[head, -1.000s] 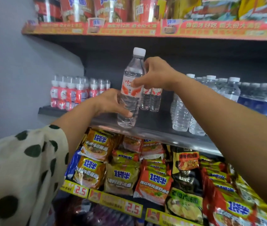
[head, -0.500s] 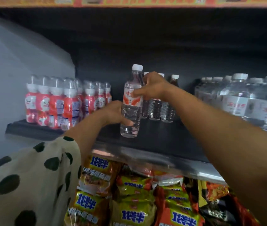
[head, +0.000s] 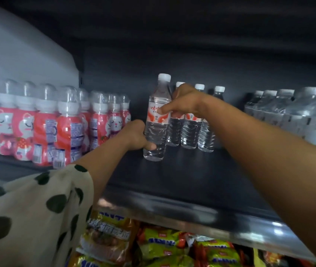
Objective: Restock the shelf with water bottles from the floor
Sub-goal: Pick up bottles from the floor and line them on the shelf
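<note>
Both hands hold one water bottle (head: 156, 120) upright on the dark shelf (head: 192, 174): left hand (head: 136, 135) low, right hand (head: 184, 102) at the label.

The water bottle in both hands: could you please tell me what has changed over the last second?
The water bottle went deeper onto the shelf, now beside the bottle row. Unchanged: left hand grips its lower body, right hand holds its label.

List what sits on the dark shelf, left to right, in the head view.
Pink cat-print drink bottles → left hand → held water bottle → right hand → row of small water bottles behind it → shrink-wrapped water bottles at the far right.
</note>
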`<move>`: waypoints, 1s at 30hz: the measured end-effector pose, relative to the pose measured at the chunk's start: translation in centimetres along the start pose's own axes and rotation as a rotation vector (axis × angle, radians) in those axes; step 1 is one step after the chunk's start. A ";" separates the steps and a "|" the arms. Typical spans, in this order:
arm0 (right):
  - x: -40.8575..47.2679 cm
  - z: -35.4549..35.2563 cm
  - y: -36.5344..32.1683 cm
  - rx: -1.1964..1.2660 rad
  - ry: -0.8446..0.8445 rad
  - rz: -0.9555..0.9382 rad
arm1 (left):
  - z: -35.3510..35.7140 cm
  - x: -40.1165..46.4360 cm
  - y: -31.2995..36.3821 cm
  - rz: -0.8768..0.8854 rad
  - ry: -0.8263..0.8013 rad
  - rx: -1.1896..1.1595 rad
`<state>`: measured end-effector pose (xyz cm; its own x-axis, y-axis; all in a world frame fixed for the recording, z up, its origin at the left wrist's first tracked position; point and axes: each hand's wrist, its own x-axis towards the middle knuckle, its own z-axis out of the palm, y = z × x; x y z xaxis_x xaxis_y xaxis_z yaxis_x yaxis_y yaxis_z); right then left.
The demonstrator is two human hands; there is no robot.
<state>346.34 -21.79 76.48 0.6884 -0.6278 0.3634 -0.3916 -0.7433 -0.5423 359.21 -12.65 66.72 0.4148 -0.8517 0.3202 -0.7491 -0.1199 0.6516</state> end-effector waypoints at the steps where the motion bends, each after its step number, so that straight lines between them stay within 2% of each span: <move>1: 0.2 0.2 0.0 0.000 0.014 0.007 | 0.1 0.4 0.1 -0.006 -0.001 0.032; 7: 3.2 2.1 0.8 -0.064 0.136 0.038 | 0.9 3.4 -0.2 -0.065 0.070 0.138; 14: 4.4 2.8 1.2 -0.097 0.195 0.049 | 1.1 5.2 -0.6 -0.077 0.059 0.149; 30: 4.9 3.2 1.5 -0.172 0.216 0.051 | 1.4 5.8 -1.4 -0.057 0.130 0.241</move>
<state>351.08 -25.28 75.01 0.5264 -0.6864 0.5017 -0.5329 -0.7262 -0.4344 361.95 -18.18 66.66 0.5109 -0.7694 0.3835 -0.8176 -0.2970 0.4933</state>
